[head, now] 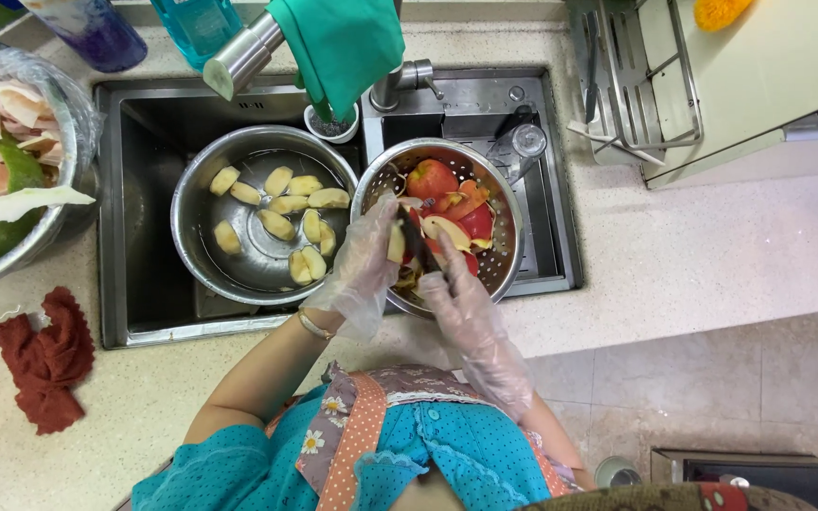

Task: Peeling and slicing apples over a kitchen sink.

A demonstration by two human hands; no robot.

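Speckled pale stone countertop (693,255) surrounds a dark stainless double sink (134,312), seen from straight above; grey floor tiles show below the counter's edge at lower right.

Much is cut off or unclear. Left of the sink, a foil-lined metal bowl of pink and green peelings (2,170) runs out of view, and behind the sink a blue bottle (196,24) and a purple one (97,28) show only their lower parts. A green cloth (343,43) draped over the steel tap hides the spout's base. Right of the sink, a cream dish rack (712,85) is cropped by the top edge. Both hands wear loose clear plastic gloves, which blur the fingertips.

Over the sink's right basin sits a perforated steel colander (508,237) holding red apples and curls of red peel. The left hand (364,260) is curled around a pale, peeled apple piece (396,241) at the colander's near-left rim. The right hand (461,293) grips a dark-handled knife (418,241), its blade laid against that piece; exactly how the fingers wrap the handle cannot be told.

In the sink's left basin, a round steel bowl (196,255) holds pale peeled apple wedges (281,222). A crumpled dark red cloth (44,360) lies on the counter left of the sink.
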